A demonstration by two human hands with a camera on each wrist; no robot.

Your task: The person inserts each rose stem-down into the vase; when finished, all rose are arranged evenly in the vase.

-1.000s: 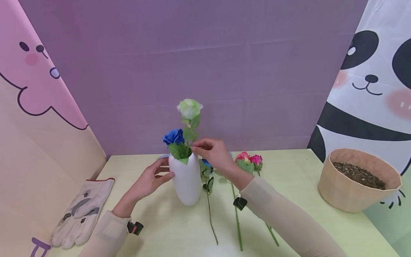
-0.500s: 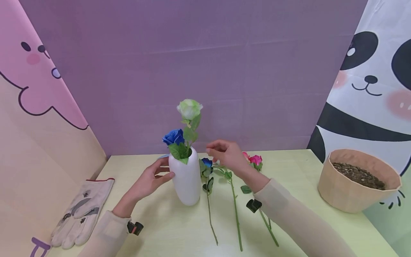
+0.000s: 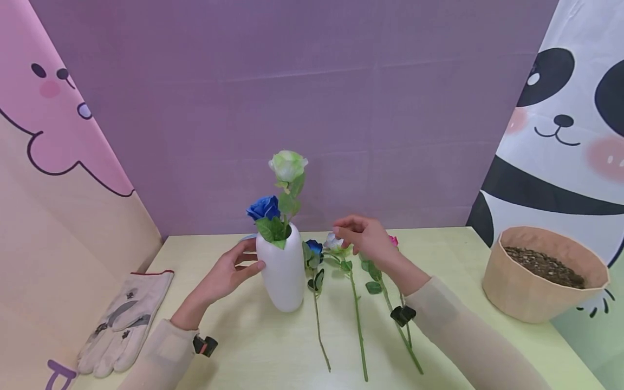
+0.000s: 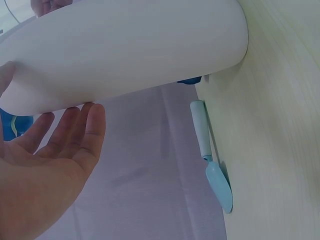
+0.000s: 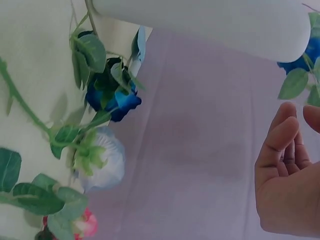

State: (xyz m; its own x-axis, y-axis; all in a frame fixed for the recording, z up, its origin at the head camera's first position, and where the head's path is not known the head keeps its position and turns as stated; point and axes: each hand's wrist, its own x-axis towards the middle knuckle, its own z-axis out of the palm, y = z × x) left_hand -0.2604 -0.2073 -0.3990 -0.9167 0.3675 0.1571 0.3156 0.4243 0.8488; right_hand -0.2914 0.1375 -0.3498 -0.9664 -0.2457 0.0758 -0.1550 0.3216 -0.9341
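A white vase (image 3: 281, 273) stands on the table, with a blue rose (image 3: 264, 208) and a taller pale green-white rose (image 3: 288, 166) upright in its mouth. My left hand (image 3: 228, 273) holds the vase's left side near the top, thumb on the front and fingers behind, as the left wrist view also shows. Nothing is in my right hand (image 3: 368, 244), whose fingers are loosely bent in the air above the loose flowers. Beneath and around it lie another blue rose (image 3: 314, 248), a white rose (image 3: 333, 242) and a pink flower (image 3: 394, 240), partly covered by the hand.
Grey-white work gloves (image 3: 128, 324) lie at the table's left edge. A tan pot (image 3: 528, 295) of dark soil stands on the right. Behind the vase, a light blue trowel (image 4: 219, 186) lies near the back edge. A purple backdrop (image 3: 312, 108) closes off the rear.
My right hand has let go of the pale green-white rose's stem at the vase mouth and moved right, over the loose flowers. My left hand and the vase have stayed put.
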